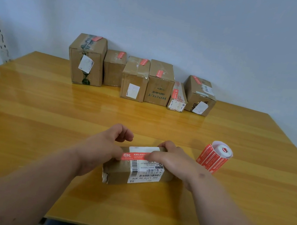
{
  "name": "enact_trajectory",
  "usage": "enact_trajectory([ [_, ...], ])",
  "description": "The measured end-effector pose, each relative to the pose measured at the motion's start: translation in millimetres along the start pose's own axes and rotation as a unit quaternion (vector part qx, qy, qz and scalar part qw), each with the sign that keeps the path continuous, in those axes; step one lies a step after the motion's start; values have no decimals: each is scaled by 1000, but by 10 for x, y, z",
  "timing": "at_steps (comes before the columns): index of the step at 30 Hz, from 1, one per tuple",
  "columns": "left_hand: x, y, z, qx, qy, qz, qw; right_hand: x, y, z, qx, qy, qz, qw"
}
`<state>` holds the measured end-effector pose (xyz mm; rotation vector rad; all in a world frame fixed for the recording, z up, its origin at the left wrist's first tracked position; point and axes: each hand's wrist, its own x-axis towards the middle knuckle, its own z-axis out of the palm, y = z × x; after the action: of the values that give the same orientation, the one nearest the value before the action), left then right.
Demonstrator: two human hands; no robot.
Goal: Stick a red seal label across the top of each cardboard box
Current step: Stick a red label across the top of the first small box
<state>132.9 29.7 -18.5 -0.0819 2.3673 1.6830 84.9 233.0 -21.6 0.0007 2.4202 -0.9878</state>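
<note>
A small cardboard box (134,170) lies on its side near the front edge of the wooden table (46,107), between the person's two hands. A red seal label (133,156) runs across its top face, just above a white shipping label (146,173) with barcodes. The left hand (103,144) rests at the label's left end, its thumb on the red strip and its other fingers curled above the box holding nothing; whether it pinches the label is hard to tell. The right hand (171,159) covers the label's right end, fingers laid flat and pressing down, so that end is hidden, as is the box's right side. A roll of red seal labels (215,157) stands just right of the right hand. Six cardboard boxes (141,77) stand in a row against the wall (179,19), each already bearing a red label. Their small print is unreadable.
</note>
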Motion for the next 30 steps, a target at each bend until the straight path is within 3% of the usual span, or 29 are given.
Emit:
enact_trajectory([
  [3, 0, -1, 21, 34, 3, 15, 999, 4, -27, 45, -53, 33, -2, 998],
  [9, 16, -30, -18, -51, -2, 2, 999, 10, 12, -45, 27, -19, 1, 999],
  [11, 45, -31, 33, -67, 13, -5, 998, 14, -39, 13, -16, 14, 6, 1000],
  [15, 91, -61, 101, 16, 53, 11, 998, 47, -91, 107, -72, 80, 14, 994],
  [21, 73, -50, 61, -5, 38, 6, 999, 19, -26, 12, 30, 27, 4, 999],
  [26, 41, -30, 106, 71, 36, 26, 996, -27, -34, 43, -40, 25, -5, 999],
  [30, 34, -14, 20, 49, 9, 15, 999, -46, 13, -64, 27, -20, -8, 999],
])
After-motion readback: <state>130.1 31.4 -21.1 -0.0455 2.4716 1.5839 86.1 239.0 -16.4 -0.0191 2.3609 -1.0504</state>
